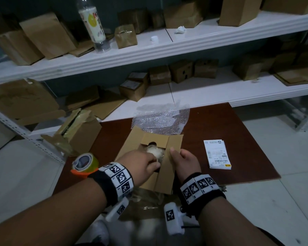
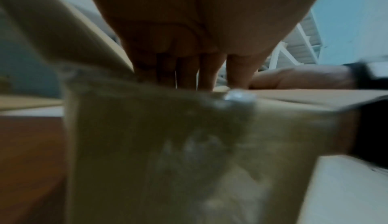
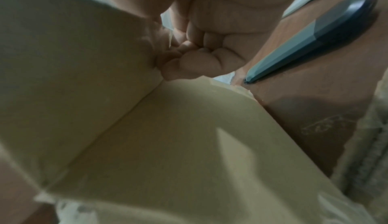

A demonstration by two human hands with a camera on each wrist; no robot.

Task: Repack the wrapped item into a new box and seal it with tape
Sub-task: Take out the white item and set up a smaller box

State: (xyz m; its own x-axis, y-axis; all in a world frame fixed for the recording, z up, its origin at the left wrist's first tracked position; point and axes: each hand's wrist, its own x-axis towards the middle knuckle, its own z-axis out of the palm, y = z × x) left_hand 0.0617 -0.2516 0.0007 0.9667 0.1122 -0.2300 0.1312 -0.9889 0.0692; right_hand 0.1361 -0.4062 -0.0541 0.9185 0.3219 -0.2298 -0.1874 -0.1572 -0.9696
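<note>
Fingers (image 1: 154, 161) of the left hand (image 1: 140, 164) press the wrapped item (image 1: 156, 151) inside the box (image 1: 164, 172).

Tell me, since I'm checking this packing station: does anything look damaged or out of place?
Yes. The old box at the table's left edge lies tipped, flaps torn open. A loose bottle cap sits on the upper shelf.

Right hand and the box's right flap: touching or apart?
Touching. In the head view the right hand grips the right flap, thumb over its edge; the right wrist view shows curled fingers against the cardboard.
</note>
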